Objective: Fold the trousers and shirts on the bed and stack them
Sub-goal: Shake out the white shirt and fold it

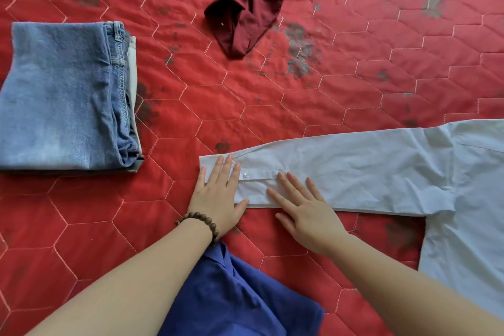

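Both the left hand and right hand are lying flat, fingers straight, pressing the smooth white shirt sleeve's buttoned cuff onto the quilted red bed; the shirt's body is running off the right edge.

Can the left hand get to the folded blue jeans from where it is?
Probably yes. The left hand lies flat on the white shirt's cuff, and only bare red quilt lies between it and the folded jeans to its left. Nothing blocks the way.

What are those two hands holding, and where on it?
Nothing is gripped. The left hand and right hand lie flat, fingers straight, pressing the cuff end of the white shirt sleeve onto the bed.
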The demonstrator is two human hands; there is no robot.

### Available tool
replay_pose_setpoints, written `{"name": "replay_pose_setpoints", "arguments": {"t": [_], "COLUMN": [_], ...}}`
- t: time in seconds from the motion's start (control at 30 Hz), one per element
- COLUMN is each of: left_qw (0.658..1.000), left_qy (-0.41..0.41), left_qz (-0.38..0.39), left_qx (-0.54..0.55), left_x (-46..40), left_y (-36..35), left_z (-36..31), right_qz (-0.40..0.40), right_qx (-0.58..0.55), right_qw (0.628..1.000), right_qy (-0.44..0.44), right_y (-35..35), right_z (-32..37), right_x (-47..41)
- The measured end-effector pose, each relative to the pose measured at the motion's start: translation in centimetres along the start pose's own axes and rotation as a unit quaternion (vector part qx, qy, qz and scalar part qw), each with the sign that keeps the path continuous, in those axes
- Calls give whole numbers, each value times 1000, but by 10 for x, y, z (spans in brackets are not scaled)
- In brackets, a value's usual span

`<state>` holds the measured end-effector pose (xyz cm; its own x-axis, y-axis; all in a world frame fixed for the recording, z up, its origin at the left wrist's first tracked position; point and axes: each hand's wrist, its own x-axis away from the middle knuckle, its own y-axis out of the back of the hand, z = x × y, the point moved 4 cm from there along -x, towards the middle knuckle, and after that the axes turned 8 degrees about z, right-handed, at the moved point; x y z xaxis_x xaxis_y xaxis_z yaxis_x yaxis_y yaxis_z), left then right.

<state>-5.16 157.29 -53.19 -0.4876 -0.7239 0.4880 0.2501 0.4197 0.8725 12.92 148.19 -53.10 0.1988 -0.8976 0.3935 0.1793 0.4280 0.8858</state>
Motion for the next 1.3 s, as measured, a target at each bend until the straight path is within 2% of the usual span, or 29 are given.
{"name": "replay_pose_setpoints", "arguments": {"t": [0.2,0.47,0.63,0.77,0.83,0.93,1.13,1.23,1.3], "left_qw": [996,996,997,994,998,998,979,974,982], "left_qy": [-32,14,49,51,34,-37,-185,-196,-159], "left_qz": [13,33,-22,35,3,-45,-85,-103,-94], "left_qx": [-78,-83,-64,-85,-55,-13,8,45,35], "left_x": [3,-5,-11,6,14,4,-54,-78,-85], "left_y": [-4,4,25,18,24,32,41,45,38], "left_z": [-6,-27,9,22,1,-47,-146,-177,-185], "right_qz": [-10,31,-44,26,4,-74,-136,-143,-124], "right_qx": [5,18,4,-10,-29,-56,-22,-37,-62], "right_qw": [999,996,992,989,991,986,948,924,930], "right_qy": [-48,-85,-121,-143,-131,-141,-285,-351,-339], "right_y": [-1,-6,7,-5,-3,11,34,44,43], "right_z": [-5,-8,-1,-15,-18,-33,-136,-190,-210], "right_x": [6,3,1,6,8,12,29,43,47]}}
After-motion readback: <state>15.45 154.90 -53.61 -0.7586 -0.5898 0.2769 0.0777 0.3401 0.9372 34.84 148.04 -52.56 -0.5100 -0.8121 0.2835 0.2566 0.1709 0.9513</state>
